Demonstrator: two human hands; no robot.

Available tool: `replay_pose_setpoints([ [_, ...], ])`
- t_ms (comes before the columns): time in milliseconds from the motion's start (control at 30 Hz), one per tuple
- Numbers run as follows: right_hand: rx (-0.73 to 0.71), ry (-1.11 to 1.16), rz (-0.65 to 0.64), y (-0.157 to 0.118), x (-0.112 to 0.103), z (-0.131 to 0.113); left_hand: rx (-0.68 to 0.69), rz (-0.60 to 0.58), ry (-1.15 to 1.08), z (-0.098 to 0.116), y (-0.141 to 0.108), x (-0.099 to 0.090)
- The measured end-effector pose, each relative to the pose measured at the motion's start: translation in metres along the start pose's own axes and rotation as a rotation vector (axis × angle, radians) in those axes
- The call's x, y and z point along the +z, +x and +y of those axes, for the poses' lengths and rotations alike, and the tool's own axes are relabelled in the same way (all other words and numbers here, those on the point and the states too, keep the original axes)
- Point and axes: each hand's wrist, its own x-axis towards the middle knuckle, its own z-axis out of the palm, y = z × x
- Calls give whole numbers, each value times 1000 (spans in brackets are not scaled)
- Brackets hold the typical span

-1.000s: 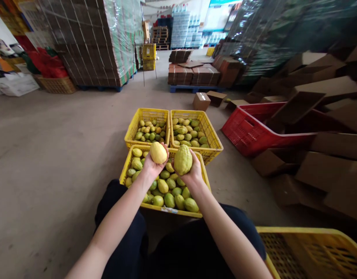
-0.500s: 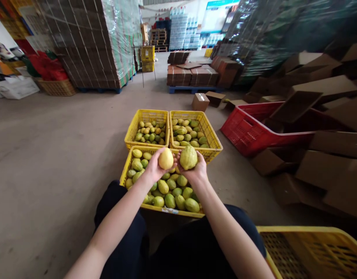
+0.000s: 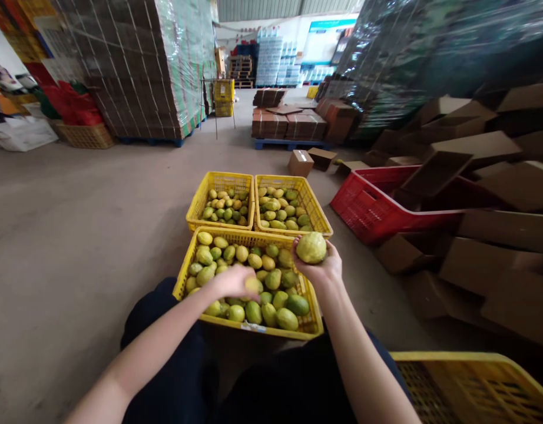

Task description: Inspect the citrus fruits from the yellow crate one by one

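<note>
My right hand is wrapped round a large, bumpy yellow-green fruit, held above the right edge of the front yellow crate. Low over the middle of that crate, my left hand is slightly blurred, palm down, with its fingers round a smooth pale yellow fruit. Several green and yellow fruits fill the crate around and beneath it. Whether the pale fruit touches the others cannot be made out.
Two more yellow crates of fruit stand just behind. A red crate and loose cardboard boxes lie on the right. Another yellow crate is at the lower right. Wrapped stacks rise farther back.
My left hand has moved down from beside my right hand into the front crate's area, still with the pale yellow fruit. My right hand has shifted right with the bumpy fruit.
</note>
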Motion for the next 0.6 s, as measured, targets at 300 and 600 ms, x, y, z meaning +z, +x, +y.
replay_pose_setpoints([
  [300,16,-34,50,-4,-1,7,-68,418,480,3,14,-93],
  [600,202,-391,-82,0,-14,62,-263,-194,535,-19,-8,-75],
])
